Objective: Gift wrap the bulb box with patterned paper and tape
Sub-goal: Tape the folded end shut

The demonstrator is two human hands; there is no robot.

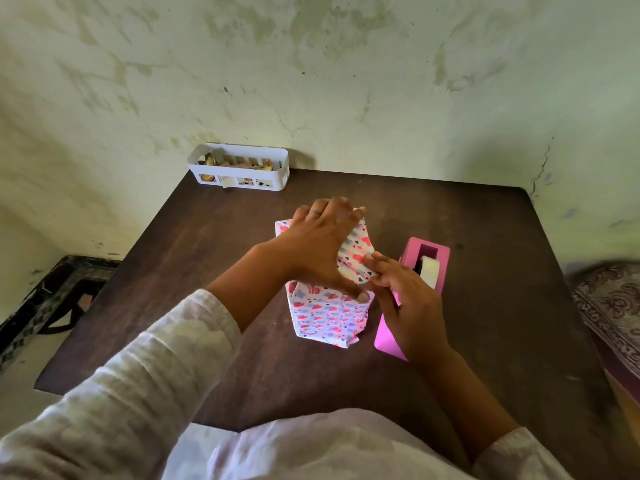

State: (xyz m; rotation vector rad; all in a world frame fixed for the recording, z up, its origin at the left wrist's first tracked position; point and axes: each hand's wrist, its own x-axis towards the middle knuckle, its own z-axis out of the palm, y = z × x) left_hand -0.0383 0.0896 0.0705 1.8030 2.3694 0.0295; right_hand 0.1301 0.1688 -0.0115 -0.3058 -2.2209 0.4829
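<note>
Glossy heart-patterned paper (329,315) wraps a box at the middle of a dark wooden tabletop (207,271).
Left hand (318,247) lies spread flat on top, fingers straight, pressing the creased paper down. Right hand (401,296) touches the folded side flap with nearly straight fingertips. Just beside it sits a smooth pink tape dispenser (429,261); a slotted white plastic basket (239,168) stands by the wall.

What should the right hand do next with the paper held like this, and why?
Probably reach to the tape dispenser for a piece. The left hand lies flat on the paper, pinning it over the box, while the right hand touches the fold's edge; no tape on that seam is visible, and the dispenser sits just beside the right hand.
</note>
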